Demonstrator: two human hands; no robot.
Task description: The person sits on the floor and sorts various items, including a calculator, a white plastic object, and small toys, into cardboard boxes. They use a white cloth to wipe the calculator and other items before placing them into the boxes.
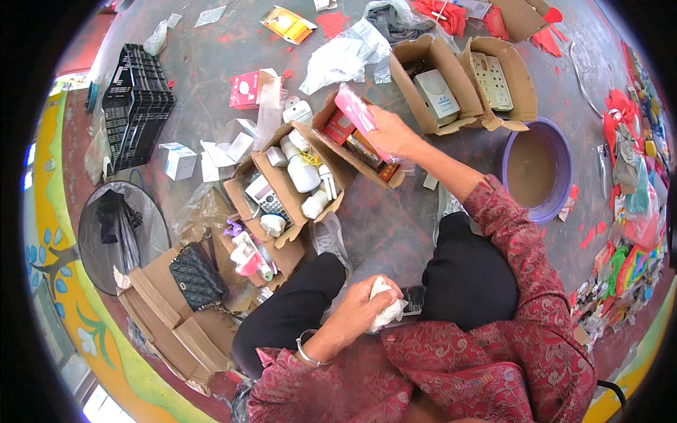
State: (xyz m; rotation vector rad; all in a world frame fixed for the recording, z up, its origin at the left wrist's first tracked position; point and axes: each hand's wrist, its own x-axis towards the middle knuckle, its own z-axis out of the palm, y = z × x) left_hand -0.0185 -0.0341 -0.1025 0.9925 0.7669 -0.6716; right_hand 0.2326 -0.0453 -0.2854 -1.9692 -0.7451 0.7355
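Note:
My right hand [395,135] is closed around a long, flat pink package [355,111], stretched forward over an open cardboard box [326,144]. Inside that box lie red and dark packets [338,128]. Down by my lap, my left hand [358,304] grips a crumpled white cloth [386,304]. Just left of the box under my right hand, another cardboard box holds white bulbs [303,174] and other white pieces. A further box beside it contains a calculator-like device [266,195] and a round white item [273,225].
Two cardboard boxes at the upper right hold a white device [437,97] and a socket strip [491,81]. A purple tub [562,173] of murky water stands at right. At left are a black crate [136,106], a mesh basket [121,236] and a black quilted handbag [196,276].

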